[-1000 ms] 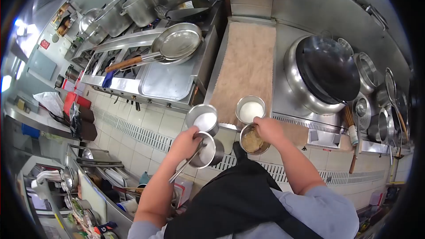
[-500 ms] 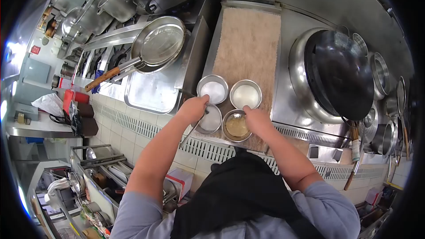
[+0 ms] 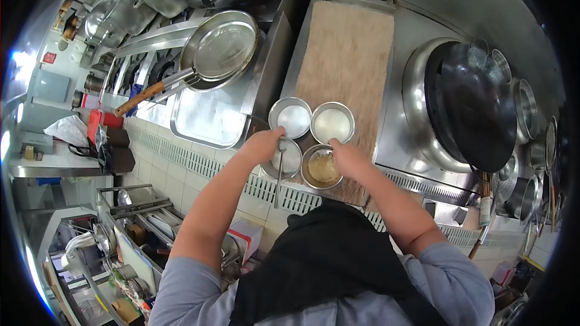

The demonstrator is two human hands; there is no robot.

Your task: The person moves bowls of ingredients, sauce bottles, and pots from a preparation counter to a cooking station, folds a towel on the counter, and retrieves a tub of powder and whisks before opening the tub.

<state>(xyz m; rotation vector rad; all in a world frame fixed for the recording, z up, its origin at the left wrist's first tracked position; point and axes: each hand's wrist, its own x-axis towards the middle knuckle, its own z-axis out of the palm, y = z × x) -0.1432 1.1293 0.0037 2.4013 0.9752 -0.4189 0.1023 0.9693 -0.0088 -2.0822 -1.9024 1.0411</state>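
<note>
Several small round metal bowls sit close together in a two-by-two cluster. The far left bowl (image 3: pixel 293 102) holds white powder, the far right bowl (image 3: pixel 352 122) a pale, off-white content. White content fills the near left bowl (image 3: pixel 266 169), where a metal spoon (image 3: pixel 279 184) leans with its handle over the near rim. Yellowish-brown granules lie in the near right bowl (image 3: pixel 305 176). My left hand (image 3: pixel 263 145) is closed at the rims where the two left bowls meet. Likewise my right hand (image 3: pixel 350 158) pinches at the rims of the two right bowls; its hidden fingers leave the exact grip unclear.
A brown cloth (image 3: pixel 347 48) covers the counter under the bowls. On the right stands a large dark wok (image 3: pixel 477 108). A strainer with a wooden handle (image 3: pixel 226 45) rests over the stove to the left, above a metal tray (image 3: pixel 208 122).
The spoon handle has swung from pointing lower left to pointing straight toward me, away from my left hand. The far bowls now sit closer together. The whole view has shifted slightly.
</note>
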